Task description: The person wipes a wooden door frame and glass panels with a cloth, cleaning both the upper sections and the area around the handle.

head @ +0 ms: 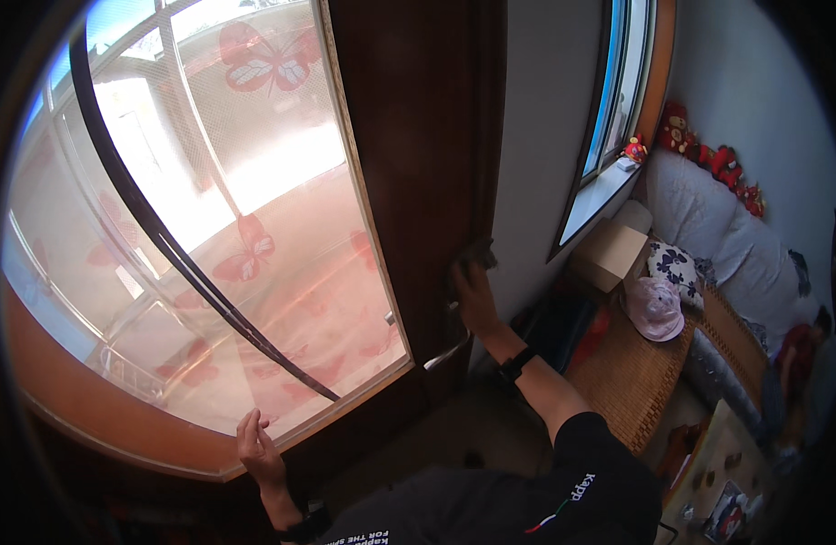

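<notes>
My right hand [474, 289] presses a dark, crumpled cloth [483, 253] against the dark brown wooden door frame [418, 170], close to its edge by the wall. Just below that hand is a metal door handle [445, 353]. My left hand [260, 446] is raised at the lower corner of the window, beside its orange-brown wooden sill [186, 449], with fingers partly bent and nothing seen in them. Behind it, a sheer curtain [302, 293] with red butterflies shows through the glass pane. Each of my wrists has a dark band.
On the right, a sofa with a woven mat [622, 375] holds a cardboard box [609, 255], a pink cap [654, 308] and a patterned cushion [673, 269]. A person [796, 361] is at the far right. A low table [714, 470] bears small items. A second window [605, 136] opens above the sofa.
</notes>
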Demonstrator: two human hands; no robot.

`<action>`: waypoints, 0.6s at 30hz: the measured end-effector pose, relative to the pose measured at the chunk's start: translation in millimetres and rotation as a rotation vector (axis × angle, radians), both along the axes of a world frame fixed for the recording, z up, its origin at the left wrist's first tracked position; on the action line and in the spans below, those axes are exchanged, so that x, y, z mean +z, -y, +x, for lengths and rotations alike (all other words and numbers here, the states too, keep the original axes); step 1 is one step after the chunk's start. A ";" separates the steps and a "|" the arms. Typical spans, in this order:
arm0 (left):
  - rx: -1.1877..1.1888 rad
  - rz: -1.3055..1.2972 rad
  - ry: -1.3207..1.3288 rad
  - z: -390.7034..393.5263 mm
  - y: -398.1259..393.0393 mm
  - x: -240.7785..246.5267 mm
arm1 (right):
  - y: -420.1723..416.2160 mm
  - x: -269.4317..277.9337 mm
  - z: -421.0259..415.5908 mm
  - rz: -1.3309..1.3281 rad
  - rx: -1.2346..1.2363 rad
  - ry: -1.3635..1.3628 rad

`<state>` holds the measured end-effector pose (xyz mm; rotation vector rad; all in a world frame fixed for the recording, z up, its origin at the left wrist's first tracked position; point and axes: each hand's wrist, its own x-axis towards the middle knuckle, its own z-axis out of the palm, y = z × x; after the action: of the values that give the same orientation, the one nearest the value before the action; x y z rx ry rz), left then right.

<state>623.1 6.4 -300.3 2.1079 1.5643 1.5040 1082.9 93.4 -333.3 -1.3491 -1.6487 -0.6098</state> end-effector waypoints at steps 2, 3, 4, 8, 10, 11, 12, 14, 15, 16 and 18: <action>0.006 0.020 0.025 -3.8 1.5 -5.2 | -15.0 47.2 -0.6 0.069 -0.031 0.046; 0.015 0.025 0.031 -7.5 3.9 -7.3 | -21.0 89.5 -4.7 0.073 -0.036 0.062; 0.021 0.028 0.039 -9.3 4.8 -8.3 | -23.9 132.7 -6.8 0.175 0.025 0.098; 0.104 0.025 0.067 -17.6 15.7 -12.8 | -50.9 303.2 -4.9 0.620 0.149 0.313; 0.121 0.057 0.094 -24.9 18.9 -20.8 | -57.3 372.0 -8.8 0.629 0.229 0.274; 0.161 0.041 0.105 -31.7 26.4 -25.4 | -55.3 408.6 -23.6 0.614 0.262 0.221; 0.164 0.034 0.119 -33.7 26.4 -27.6 | -58.8 443.7 -16.6 0.649 0.257 0.232; 0.134 0.031 0.139 -31.6 17.2 -25.9 | -55.8 503.5 6.6 0.722 0.183 0.263; 0.133 0.024 0.136 -31.2 16.2 -24.1 | -60.1 521.6 14.7 0.752 0.141 0.264; 0.144 0.014 0.133 -32.3 18.4 -23.5 | -64.7 528.0 16.1 0.780 0.110 0.261; 0.159 0.002 0.119 -32.1 21.3 -21.0 | -58.9 509.9 -1.0 0.703 0.129 0.146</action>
<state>591.0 -14.9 -321.3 1.8956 1.7221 1.6469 1082.0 152.2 176.6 -0.6943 -1.4156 -1.1014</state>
